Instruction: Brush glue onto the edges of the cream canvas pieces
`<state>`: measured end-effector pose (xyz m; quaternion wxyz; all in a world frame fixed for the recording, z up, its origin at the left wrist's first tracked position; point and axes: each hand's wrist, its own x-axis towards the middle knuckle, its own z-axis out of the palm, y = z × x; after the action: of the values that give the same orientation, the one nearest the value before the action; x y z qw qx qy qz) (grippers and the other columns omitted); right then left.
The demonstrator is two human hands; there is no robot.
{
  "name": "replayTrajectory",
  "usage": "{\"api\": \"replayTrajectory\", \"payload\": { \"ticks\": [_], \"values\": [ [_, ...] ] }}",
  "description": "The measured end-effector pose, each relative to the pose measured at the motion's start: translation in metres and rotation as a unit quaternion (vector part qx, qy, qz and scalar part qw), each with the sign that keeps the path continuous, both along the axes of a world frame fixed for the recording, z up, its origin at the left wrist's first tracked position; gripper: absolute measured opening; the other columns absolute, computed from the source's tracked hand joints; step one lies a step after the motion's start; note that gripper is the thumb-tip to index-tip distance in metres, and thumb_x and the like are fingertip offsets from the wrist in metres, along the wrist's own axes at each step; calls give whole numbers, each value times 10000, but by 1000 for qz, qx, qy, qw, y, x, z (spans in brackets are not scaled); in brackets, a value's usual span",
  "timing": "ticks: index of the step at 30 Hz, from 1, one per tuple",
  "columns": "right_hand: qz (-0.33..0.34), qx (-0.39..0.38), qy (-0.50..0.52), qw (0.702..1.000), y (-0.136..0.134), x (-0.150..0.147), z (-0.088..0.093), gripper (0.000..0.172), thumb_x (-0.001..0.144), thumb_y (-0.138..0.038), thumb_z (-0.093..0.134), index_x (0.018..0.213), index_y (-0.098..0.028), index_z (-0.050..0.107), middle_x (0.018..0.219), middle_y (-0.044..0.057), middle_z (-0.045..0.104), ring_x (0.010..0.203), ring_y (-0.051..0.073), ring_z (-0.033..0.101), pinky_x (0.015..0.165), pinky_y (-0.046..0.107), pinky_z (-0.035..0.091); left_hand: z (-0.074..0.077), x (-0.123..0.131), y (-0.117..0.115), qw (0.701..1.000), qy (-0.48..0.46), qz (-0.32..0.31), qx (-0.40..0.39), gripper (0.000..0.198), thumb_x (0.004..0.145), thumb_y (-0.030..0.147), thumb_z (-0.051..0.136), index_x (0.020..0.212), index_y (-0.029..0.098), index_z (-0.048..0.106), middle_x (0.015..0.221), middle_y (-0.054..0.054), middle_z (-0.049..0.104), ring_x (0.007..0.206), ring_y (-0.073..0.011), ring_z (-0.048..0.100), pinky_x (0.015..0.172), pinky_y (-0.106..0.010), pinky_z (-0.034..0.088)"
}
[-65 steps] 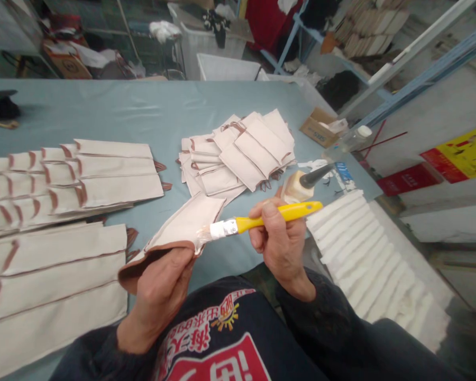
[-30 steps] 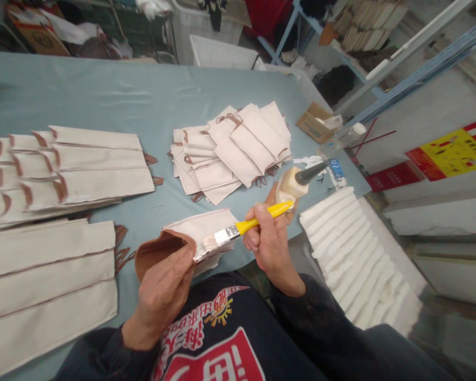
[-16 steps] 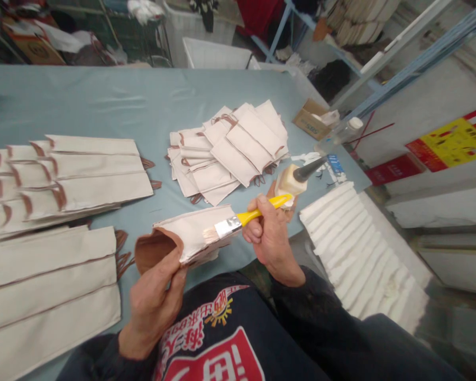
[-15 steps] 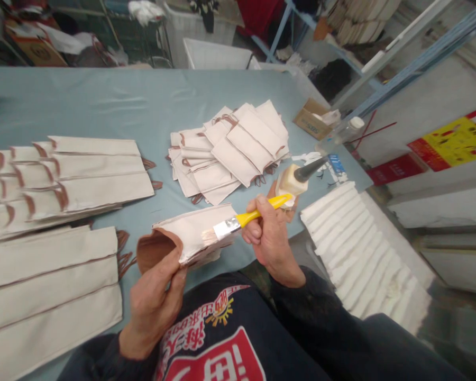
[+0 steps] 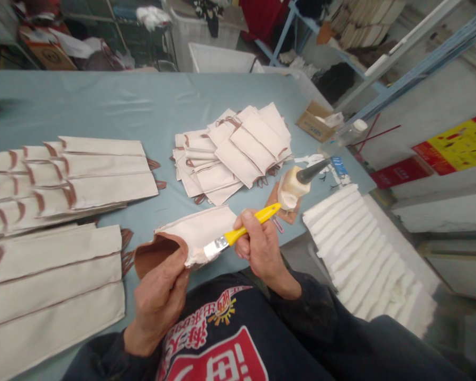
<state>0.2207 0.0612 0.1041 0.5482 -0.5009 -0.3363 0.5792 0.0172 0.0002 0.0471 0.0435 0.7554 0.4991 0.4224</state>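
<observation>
A cream fabric pouch with a brown lining lies near the table's front edge, its mouth gaping toward the left. My left hand pinches the near corner of that mouth between thumb and fingers. Wrapped round the yellow handle of a flat paintbrush is my right hand. The pale bristles touch the pouch's near edge, close to my left fingertips. Beyond my right hand stands a cream container with a dark cone-shaped top, on a brown pad.
A loose pile of similar pouches lies beyond the held one. Overlapping rows of pouches cover the table's left. White folded fabric pieces lie at the right. A small cardboard box and a clear bottle stand at the far right edge.
My right hand has moved the brush left and toward me, so its bristles have gone from over the pouch's middle to its near edge by the mouth. My left hand keeps its hold.
</observation>
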Motion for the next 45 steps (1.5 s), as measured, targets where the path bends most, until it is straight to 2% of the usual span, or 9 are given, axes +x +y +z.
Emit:
{"api": "replayTrajectory", "payload": {
  "ticks": [13, 18, 23, 26, 28, 31, 33, 38, 45],
  "values": [
    [29, -28, 29, 999, -7, 5, -7, 485, 887, -670, 674, 748, -213, 595, 369, -142, 353, 292, 54, 281, 335, 182, 324, -2, 0, -2, 1000, -19, -21, -7, 243, 958, 67, 615, 1165, 134, 723, 1057, -162, 845, 963, -232, 828, 944, -261, 610],
    [-43, 104, -43, 993, 32, 11, -17, 449, 941, -669, 601, 858, -228, 611, 479, -95, 508, 398, 92, 479, 429, 210, 410, 12, 6, 1, 996, -44, -58, -40, 202, 981, 101, 565, 1105, 130, 722, 1158, -204, 820, 1050, -225, 810, 938, -234, 595],
    [104, 229, -192, 949, 74, 2, -53, 354, 1020, -526, 535, 1087, -207, 673, 788, 13, 729, 750, 165, 714, 751, 299, 555, 27, 11, 4, 979, -111, -111, -131, 179, 944, 121, 553, 871, 193, 700, 1118, -144, 828, 1151, -250, 769, 846, -241, 589],
    [178, 236, -246, 923, 82, -5, -70, 351, 1031, -481, 503, 1047, -189, 697, 829, 31, 748, 759, 172, 719, 751, 295, 538, 34, 13, 6, 950, -182, -154, -201, 249, 957, 221, 553, 716, 206, 613, 938, -95, 782, 913, -218, 762, 732, -249, 558],
    [146, 228, -266, 925, 80, -8, -73, 368, 1040, -475, 477, 1004, -185, 701, 778, 21, 737, 722, 166, 711, 743, 288, 529, 39, 12, 7, 910, -250, -182, -275, 280, 969, 349, 585, 729, 206, 605, 825, -55, 702, 735, -182, 679, 661, -252, 526],
    [65, 220, -272, 934, 73, -8, -62, 351, 1045, -468, 476, 1042, -192, 692, 735, 0, 723, 696, 156, 700, 737, 277, 527, 47, 5, 11, 828, -344, -189, -400, 363, 914, 570, 651, 856, 213, 627, 774, -20, 625, 676, -179, 595, 642, -273, 514],
    [48, 233, -270, 933, 69, -6, -53, 313, 1034, -457, 504, 1053, -205, 689, 730, -9, 719, 682, 151, 695, 721, 270, 530, 52, -2, 17, 803, -355, -166, -449, 435, 854, 645, 686, 822, 219, 604, 739, -7, 598, 661, -180, 558, 615, -276, 495],
    [71, 273, -294, 913, 69, -2, -43, 276, 1039, -410, 508, 1061, -211, 698, 734, -10, 712, 684, 146, 694, 723, 276, 544, 58, -3, 40, 851, -288, -27, -439, 336, 844, 518, 688, 732, 211, 609, 632, 26, 565, 611, -160, 506, 579, -263, 444],
    [-56, 319, -217, 921, 45, 11, -4, 291, 1020, -480, 540, 923, -256, 697, 594, -42, 610, 508, 141, 562, 574, 307, 530, 64, 3, 52, 858, -292, -15, -423, 244, 870, 416, 638, 735, 215, 666, 536, 49, 463, 612, -181, 530, 569, -261, 428]
  ]
}}
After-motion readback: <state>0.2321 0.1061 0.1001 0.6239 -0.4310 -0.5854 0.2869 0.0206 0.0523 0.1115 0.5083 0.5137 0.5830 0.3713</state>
